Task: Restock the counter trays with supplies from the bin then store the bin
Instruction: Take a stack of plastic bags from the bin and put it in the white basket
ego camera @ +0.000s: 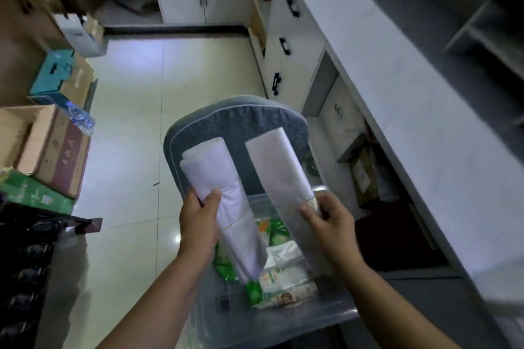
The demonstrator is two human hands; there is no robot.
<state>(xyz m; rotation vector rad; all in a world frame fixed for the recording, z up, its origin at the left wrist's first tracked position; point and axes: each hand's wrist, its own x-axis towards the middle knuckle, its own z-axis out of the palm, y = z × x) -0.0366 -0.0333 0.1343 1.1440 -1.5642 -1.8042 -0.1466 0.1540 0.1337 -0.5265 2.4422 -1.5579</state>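
A clear plastic bin (283, 320) sits on a grey cushioned chair (241, 119) in front of me. Several green and white packets (286, 282) lie inside it. My left hand (198, 227) grips a rolled white bundle of plastic bags (218, 178) above the bin's left side. My right hand (329, 221) pinches a second, flatter white bundle (279, 167) above the bin's right side. Both bundles point away from me over the chair back. The white counter (397, 88) runs along the right.
White cabinets with black handles (292, 5) stand under the counter and at the far wall. Cardboard boxes (54, 147) and a teal box (54, 73) line the left wall. Open shelves under the counter hold boxes (363, 170). Pale tiled floor (136, 110) lies ahead.
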